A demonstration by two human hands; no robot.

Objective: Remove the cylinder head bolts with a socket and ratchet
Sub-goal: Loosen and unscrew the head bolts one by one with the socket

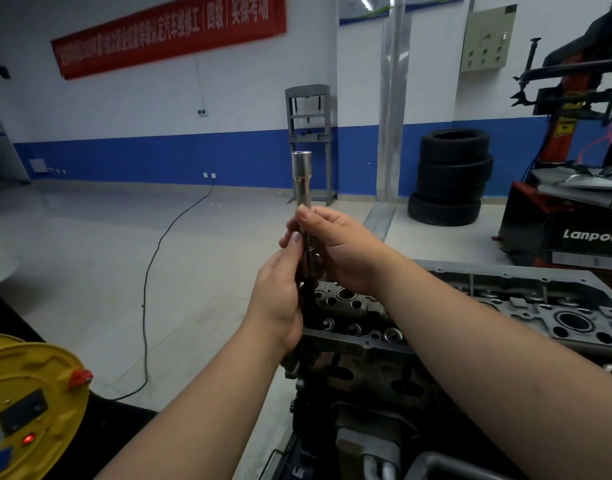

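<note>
I hold a tool upright in front of me: a chrome socket [301,168] on a slim extension bar, pointing up, with a dark handle [308,299] below. My left hand [280,292] grips the lower dark part, thumb up along the bar. My right hand [335,247] pinches the extension bar just below the socket. Under my hands and to the right lies the grey cylinder head [367,327], its top open with round valve and bolt bores showing. No bolt is plainly visible from here.
A yellow cable reel [31,400] sits at the lower left, its black cord [152,271] running across the floor to the wall. A stack of tyres [451,178], a grey shop press [309,140] and a red tyre changer [567,216] stand behind.
</note>
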